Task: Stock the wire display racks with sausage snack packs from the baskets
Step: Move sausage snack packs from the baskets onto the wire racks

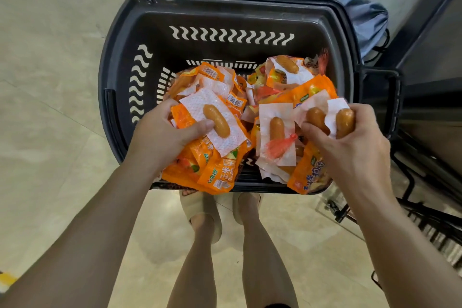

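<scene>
Left hand (160, 132) grips a sausage pack (216, 124) — long axis slanting far-left — right hand (355, 147) clutches two packs (344, 120) pointing away.

The fingers (166, 105) of the left hand (160, 132) are curling out of sight beneath the sausage packs (217, 177); the wire rack (440, 230) is running off the right edge.

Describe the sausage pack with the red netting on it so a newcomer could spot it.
Look into the black basket, heaped with orange snack packs. Between the left hand and the right hand lies a sausage pack, white backing up, one sausage showing. Unlike its neighbours, it has a scrap of red netting across its lower end.
</scene>
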